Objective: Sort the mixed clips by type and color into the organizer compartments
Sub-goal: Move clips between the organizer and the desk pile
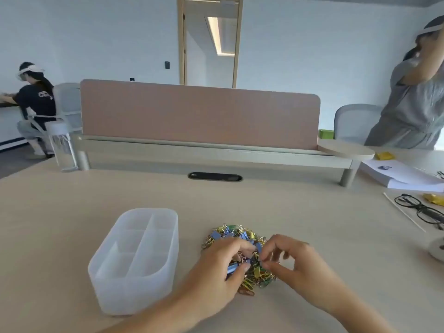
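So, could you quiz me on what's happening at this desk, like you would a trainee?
1. True or false: the organizer already holds clips.
2. The pile lies on the organizer's: A) left B) right C) far side.
3. Fill in: the left hand pinches a ___ clip.
Key: 1 false; 2 B; 3 blue.
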